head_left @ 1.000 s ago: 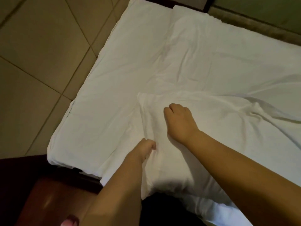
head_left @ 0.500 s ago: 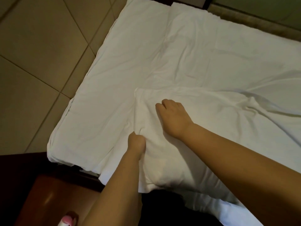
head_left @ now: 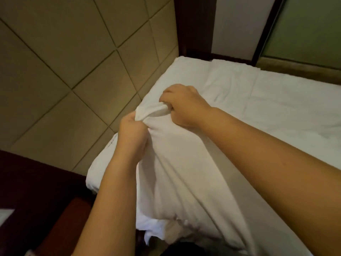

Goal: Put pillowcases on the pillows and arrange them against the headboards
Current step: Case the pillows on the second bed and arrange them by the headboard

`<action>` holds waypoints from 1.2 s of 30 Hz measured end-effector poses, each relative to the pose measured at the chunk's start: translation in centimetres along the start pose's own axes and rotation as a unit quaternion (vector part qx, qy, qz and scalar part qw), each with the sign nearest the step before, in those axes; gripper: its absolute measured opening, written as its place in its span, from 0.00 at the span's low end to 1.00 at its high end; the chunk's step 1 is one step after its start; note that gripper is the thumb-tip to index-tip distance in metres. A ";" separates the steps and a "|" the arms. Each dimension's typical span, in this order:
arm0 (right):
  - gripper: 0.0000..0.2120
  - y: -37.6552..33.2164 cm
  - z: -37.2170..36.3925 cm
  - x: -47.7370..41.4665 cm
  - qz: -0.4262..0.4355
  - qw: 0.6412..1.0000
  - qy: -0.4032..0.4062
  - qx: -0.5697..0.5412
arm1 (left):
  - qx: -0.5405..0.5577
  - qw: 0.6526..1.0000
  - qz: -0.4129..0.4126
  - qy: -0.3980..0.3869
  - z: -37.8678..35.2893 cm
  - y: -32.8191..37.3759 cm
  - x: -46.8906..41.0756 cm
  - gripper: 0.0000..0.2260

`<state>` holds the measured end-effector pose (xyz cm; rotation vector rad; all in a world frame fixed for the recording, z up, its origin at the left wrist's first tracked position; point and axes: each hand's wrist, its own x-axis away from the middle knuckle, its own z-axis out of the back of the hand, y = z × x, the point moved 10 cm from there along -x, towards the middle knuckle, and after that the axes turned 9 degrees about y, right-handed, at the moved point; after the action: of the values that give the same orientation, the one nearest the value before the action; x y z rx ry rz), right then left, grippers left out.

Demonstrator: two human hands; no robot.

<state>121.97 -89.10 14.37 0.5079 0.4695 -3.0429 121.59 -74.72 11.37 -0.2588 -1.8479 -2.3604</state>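
A white pillow in its white pillowcase (head_left: 177, 174) is lifted off the bed, hanging down from its top corner toward me. My left hand (head_left: 132, 135) grips the bunched fabric at that corner from the left. My right hand (head_left: 181, 105) grips the same corner from the right, fingers curled into the cloth. The two hands are close together, almost touching. The open bottom end of the case shows crumpled fabric near the lower edge. Behind and to the right lies the bed's white sheet (head_left: 276, 100).
A padded beige headboard (head_left: 73, 61) with square panels fills the upper left, beside the bed's left edge. A dark wooden post (head_left: 193, 26) stands at the far corner. A dark wooden nightstand (head_left: 36, 209) is at the lower left.
Both hands have gathered the pillow's corner and lifted it up off the bed. Before, they were pressing and tugging on it flat. My view has tilted up toward the headboard.
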 end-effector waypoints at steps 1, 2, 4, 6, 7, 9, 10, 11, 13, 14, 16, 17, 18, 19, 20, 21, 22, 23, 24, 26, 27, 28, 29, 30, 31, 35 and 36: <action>0.16 -0.1 0.3 0.0 0.000 1.000 0.004 -0.001 | -0.014 1.000 0.011 0.024 0.8 -0.5 -0.2 0.12; 0.15 -0.3 -0.1 0.3 -0.005 1.000 -0.007 -0.007 | -0.049 0.997 0.023 0.049 1.6 -1.5 -0.5 0.12; 0.18 -1.0 -2.4 1.7 -0.006 0.998 -0.063 -0.015 | -0.108 0.988 0.058 0.091 3.3 -4.3 -1.4 0.13; 0.19 -1.4 -5.0 3.5 0.005 0.993 -0.116 -0.013 | -0.160 0.974 0.095 0.130 5.4 -7.3 -2.5 0.15; 0.19 -1.4 -6.2 4.3 0.006 0.991 -0.133 -0.015 | -0.177 0.967 0.106 0.146 6.6 -8.6 -3.2 0.15; 0.19 -1.0 -8.4 5.5 -0.006 0.987 -0.161 -0.019 | -0.198 0.959 0.124 0.160 8.4 -10.1 -4.8 0.16; 0.18 -0.9 -9.4 5.9 -0.011 0.984 -0.174 -0.021 | -0.203 0.958 0.129 0.158 9.0 -10.4 -5.7 0.16; 0.18 -1.0 -10.2 6.2 -0.016 0.982 -0.187 -0.020 | -0.206 0.957 0.136 0.154 9.4 -10.8 -6.5 0.16; 0.19 -1.2 -11.4 6.5 -0.021 0.977 -0.209 -0.019 | -0.238 0.950 0.142 0.146 10.1 -11.5 -8.2 0.14; 0.21 -1.3 -11.8 6.5 -0.025 0.975 -0.218 -0.020 | -0.268 0.942 0.146 0.137 10.4 -12.0 -8.7 0.14; 0.23 -1.3 -12.5 6.7 -0.036 0.972 -0.232 -0.022 | -0.334 0.922 0.163 0.106 10.5 -13.7 -9.4 0.15; 0.23 -1.0 -12.8 6.9 -0.045 0.970 -0.237 -0.021 | -0.367 0.910 0.171 0.092 10.4 -14.6 -9.5 0.18; 0.23 -0.5 -13.1 7.1 -0.058 0.969 -0.239 -0.019 | -0.402 0.896 0.172 0.082 10.3 -15.2 -9.6 0.21; 0.22 0.1 -13.2 7.4 -0.074 0.969 -0.237 -0.016 | -0.435 0.883 0.163 0.074 9.8 -15.3 -9.8 0.23; 0.21 0.9 -13.3 7.9 -0.094 0.968 -0.232 -0.013 | -0.459 0.875 0.143 0.061 8.7 -14.8 -9.8 0.24; 0.20 1.9 -13.3 8.6 -0.117 0.966 -0.228 -0.008 | -0.469 0.874 0.117 0.044 7.0 -14.1 -9.6 0.23; 0.19 3.0 -13.2 9.6 -0.142 0.964 -0.224 -0.002 | -0.467 0.879 0.092 0.020 4.8 -13.5 -9.3 0.22; 0.18 4.2 -13.0 10.9 -0.168 0.961 -0.222 0.004 | -0.460 0.885 0.071 -0.009 2.1 -12.8 -8.7 0.21; 0.17 5.6 -12.7 12.5 -0.198 0.956 -0.218 0.007 | -0.453 0.889 0.048 -0.041 -0.8 -12.3 -8.1 0.20; 0.17 8.8 -11.5 16.5 -0.274 0.942 -0.196 -0.001 | -0.448 0.887 0.002 -0.114 -7.2 -11.7 -6.1 0.19; 0.17 10.5 -10.6 18.8 -0.319 0.932 -0.173 -0.009 | -0.451 0.879 -0.025 -0.153 -10.5 -11.6 -4.7 0.19; 0.18 12.2 -9.3 21.2 -0.364 0.920 -0.143 -0.014 | -0.454 0.868 -0.060 -0.191 -13.9 -11.3 -2.9 0.18; 0.18 13.8 -8.0 23.9 -0.411 0.905 -0.114 -0.015 | -0.457 0.853 -0.098 -0.230 -17.2 -11.1 -0.8 0.18; 0.18 15.1 -6.7 26.7 -0.456 0.886 -0.087 -0.012 | -0.456 0.836 -0.138 -0.271 -20.6 -11.1 1.6 0.17; 0.18 16.3 -5.5 29.6 -0.498 0.865 -0.065 -0.006 | -0.453 0.816 -0.178 -0.311 -23.7 -11.1 4.4 0.15; 0.15 18.1 -1.8 40.3 -0.627 0.779 0.000 0.015 | -0.459 0.691 -0.343 -0.440 -32.8 -11.9 16.1 0.13; 0.16 17.9 -1.2 42.6 -0.655 0.755 0.013 0.015 | -0.463 0.646 -0.392 -0.463 -34.2 -12.3 19.0 0.14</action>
<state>83.22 -104.63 -5.60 0.2146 1.2053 -4.3499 98.62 -104.99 -4.18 -1.1337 -0.5317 -4.2166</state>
